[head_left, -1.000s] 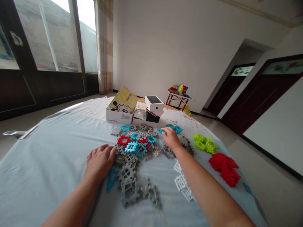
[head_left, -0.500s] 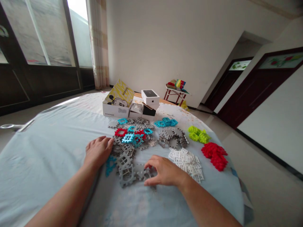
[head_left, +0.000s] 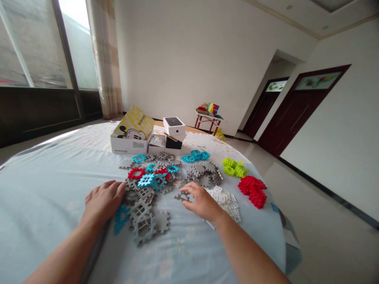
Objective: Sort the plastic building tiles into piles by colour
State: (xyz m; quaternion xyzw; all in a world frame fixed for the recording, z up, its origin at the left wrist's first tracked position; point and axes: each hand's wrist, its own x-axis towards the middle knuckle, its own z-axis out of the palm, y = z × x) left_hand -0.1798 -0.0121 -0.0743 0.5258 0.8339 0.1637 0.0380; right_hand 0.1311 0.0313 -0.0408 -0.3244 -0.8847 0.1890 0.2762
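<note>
My left hand (head_left: 102,200) lies flat and open on the pale blue cloth (head_left: 44,197), its fingertips against the left edge of a mixed heap of grey, teal and red interlocking tiles (head_left: 148,193). My right hand (head_left: 202,202) hovers low over the cloth with its fingers curled, fingertips on a single grey tile (head_left: 181,196). Just right of that hand lies a pile of white tiles (head_left: 226,199). Further back sit a grey pile (head_left: 205,173) and a teal pile (head_left: 195,156).
A lime-green pile (head_left: 235,168) and a red pile (head_left: 253,190) lie near the table's right edge. A yellow cartoon box (head_left: 132,134) and small white and black boxes (head_left: 171,134) stand at the back. A small red-legged table (head_left: 209,116) stands by the far wall.
My right hand has drawn back from the far teal pile to the near grey tiles, then moved up and right with one grey tile. The left hand has stayed put.
</note>
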